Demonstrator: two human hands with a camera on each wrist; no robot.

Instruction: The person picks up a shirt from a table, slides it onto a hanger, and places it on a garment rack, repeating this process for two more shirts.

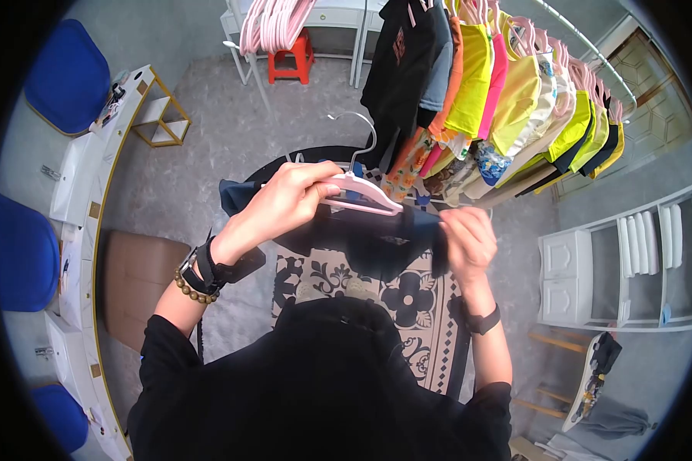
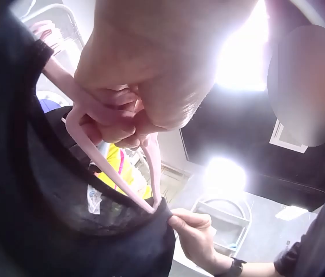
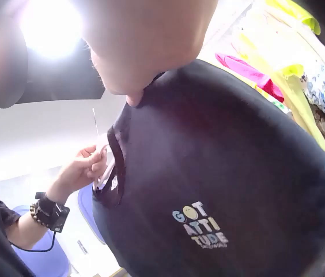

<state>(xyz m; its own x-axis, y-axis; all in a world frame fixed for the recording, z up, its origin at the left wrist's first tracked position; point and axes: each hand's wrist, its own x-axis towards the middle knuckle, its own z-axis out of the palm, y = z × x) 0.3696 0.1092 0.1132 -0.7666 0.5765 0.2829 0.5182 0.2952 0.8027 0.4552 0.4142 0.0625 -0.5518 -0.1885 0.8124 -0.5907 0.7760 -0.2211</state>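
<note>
Far left, blue chairs [image 1: 24, 253] line a white counter [image 1: 81, 192] with gold trim, and a brown padded stool [image 1: 134, 284] sits just beside it on the grey floor. Farther back, a red stool [image 1: 291, 58] stands under a bunch of bare hangers [image 1: 273, 23].

The person stands on a patterned rug [image 1: 411, 307] and holds the work up at chest height. The left hand [image 1: 284, 201] is curled round the middle of a pink hanger [image 1: 365, 198], with the fingers wrapped over the bar just below the metal hook, which points up and away. A dark T-shirt [image 1: 380, 250] hangs on the hanger. The left wrist view shows one hanger arm running inside the neck opening, its end pressing into the cloth at the shoulder. Small lettering [image 3: 203, 226] on the shirt front reads "GOT ATTITUDE".

Just to the right, the right hand [image 1: 469, 238] pinches the shirt's cloth at that shoulder, thumb and fingers closed on the fabric close to the hanger's end.

Beyond the hands, far and to the right, a clothes rail [image 1: 584, 50] carries a tight row of yellow, pink, orange and black garments. A white shelf unit [image 1: 619, 269] stands at the far right.
</note>
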